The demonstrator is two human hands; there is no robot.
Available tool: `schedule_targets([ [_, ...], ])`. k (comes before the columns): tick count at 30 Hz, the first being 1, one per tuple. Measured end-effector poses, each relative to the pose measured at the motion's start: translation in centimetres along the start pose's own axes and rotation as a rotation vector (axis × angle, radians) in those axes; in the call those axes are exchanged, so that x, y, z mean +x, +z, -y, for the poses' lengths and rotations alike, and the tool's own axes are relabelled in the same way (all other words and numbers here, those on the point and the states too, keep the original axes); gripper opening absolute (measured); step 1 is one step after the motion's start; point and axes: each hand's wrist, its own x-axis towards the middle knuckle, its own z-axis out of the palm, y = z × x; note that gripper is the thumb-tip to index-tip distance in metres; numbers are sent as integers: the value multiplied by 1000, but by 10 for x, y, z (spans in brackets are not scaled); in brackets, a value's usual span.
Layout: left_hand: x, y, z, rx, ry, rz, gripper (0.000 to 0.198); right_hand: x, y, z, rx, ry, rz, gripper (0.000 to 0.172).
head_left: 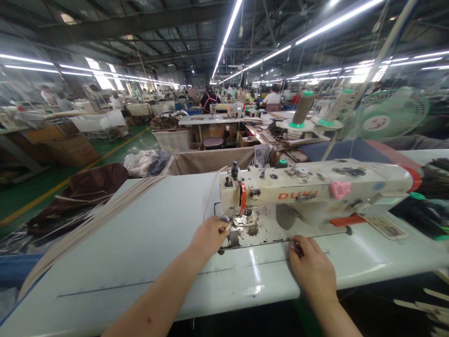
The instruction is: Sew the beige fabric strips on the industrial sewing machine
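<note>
My left hand (209, 235) is closed in a pinch at the needle end of a sewing machine (315, 187), right beside the presser foot (241, 221). Between its fingertips is a thin beige fabric strip (210, 194), whose long part arches up behind the hand. My right hand (311, 266) rests at the table's front part, near the edge of the machine bed, with fingers curled inward. Something small and dark shows within those fingers, too hidden to name. Many long beige strips (115, 213) lie in a bundle over the table's left side.
The pale worktable (168, 234) carries a printed ruler line. Thread cones (302, 110) and a green fan (393, 114) stand behind the machine. A brown cloth heap (84, 192) lies on the left. Other people sit at machines farther back.
</note>
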Motion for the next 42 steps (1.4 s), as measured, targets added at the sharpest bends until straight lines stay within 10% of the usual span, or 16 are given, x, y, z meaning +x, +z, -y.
schedule_targets([
  [14,-24,16,-52,149,-173,50,20,0,-1,3,-30,5,-11,17],
  [23,-59,7,-74,238,-76,241,74,-3,-1,2,-1,16,-13,17],
  [30,-78,18,-73,324,132,118,54,-5,-6,-4,278,23,-83,15],
  [42,-82,65,-18,569,461,-103,25,-99,-65,-80,354,732,10,33],
])
